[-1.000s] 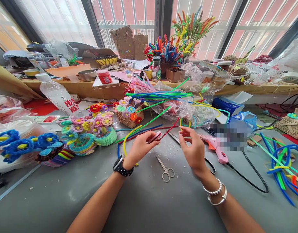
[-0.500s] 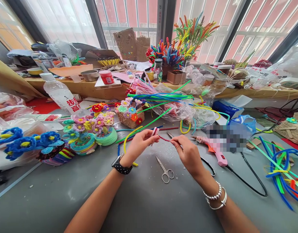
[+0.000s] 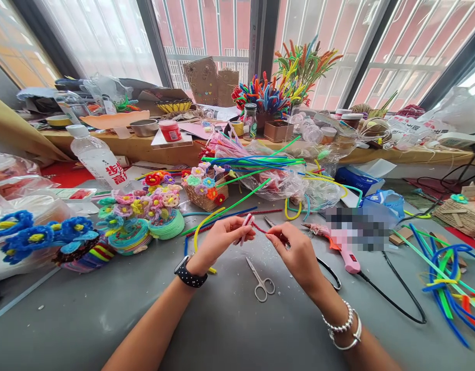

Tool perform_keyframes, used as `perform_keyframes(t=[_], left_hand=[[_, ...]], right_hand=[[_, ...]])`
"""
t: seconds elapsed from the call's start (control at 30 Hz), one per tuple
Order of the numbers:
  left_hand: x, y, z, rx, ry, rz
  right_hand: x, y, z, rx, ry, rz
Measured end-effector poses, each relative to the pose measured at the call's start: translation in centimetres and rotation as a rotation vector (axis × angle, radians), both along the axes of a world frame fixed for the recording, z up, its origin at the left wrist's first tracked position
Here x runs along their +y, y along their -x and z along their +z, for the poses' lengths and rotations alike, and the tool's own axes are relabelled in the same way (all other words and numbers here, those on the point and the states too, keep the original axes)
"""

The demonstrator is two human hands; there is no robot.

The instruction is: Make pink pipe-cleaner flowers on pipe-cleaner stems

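My left hand pinches a small pale pink and white folded piece between thumb and fingers. From that piece a dark red pipe cleaner runs to my right hand, whose thumb and forefinger are closed on its other end. The hands are close together above the grey table. Below them lie small metal scissors with the blades pointing away from me. Just beyond my right fingers shows the tip of a pointed metal tool, its black handle partly hidden behind my hand.
A pink glue gun with a black cord lies to the right, near loose colored pipe cleaners. Pipe-cleaner flowers and a water bottle stand at left. Plastic-wrapped pipe cleaners lie ahead.
My hands have come slightly closer together, and the span of dark red pipe cleaner between them is shorter. The whole view has shifted a little, with the table things lower in it.
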State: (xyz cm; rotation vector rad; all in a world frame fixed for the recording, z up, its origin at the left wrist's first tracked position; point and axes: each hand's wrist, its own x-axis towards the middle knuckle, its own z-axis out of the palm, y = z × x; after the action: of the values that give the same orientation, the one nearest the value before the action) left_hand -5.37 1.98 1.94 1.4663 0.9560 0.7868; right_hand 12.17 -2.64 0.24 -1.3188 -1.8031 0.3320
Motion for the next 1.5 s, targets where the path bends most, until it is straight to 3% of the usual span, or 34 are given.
perform_keyframes(t=[0.47, 0.57, 0.77, 0.9, 1.3, 1.5], left_hand=[[-0.9, -0.6, -0.1, -0.049, 0.076, -0.087], [-1.1, -0.7, 0.0, -0.061, 0.107, -0.11], [-1.3, -0.9, 0.1, -0.042, 0.128, -0.115], [-1.2, -0.8, -0.2, -0.033, 0.113, -0.132], [-1.4, -1.3, -0.5, -0.033, 0.101, -0.152], [-1.4, -1.1, -0.4, -0.046, 0.127, -0.181]], right_hand=[[-0.5, 0.6, -0.4, -0.185, -0.259, -0.107], [-0.6, 0.6, -0.4, -0.189, -0.261, -0.117], [-0.6, 0.8, -0.2, -0.036, -0.117, -0.056], [-0.7, 1.0, -0.5, -0.064, -0.087, -0.062], [-0.4, 0.5, -1.2, -0.304, -0.278, -0.064], [-0.6, 0.7, -1.2, -0.294, -0.331, -0.11]])
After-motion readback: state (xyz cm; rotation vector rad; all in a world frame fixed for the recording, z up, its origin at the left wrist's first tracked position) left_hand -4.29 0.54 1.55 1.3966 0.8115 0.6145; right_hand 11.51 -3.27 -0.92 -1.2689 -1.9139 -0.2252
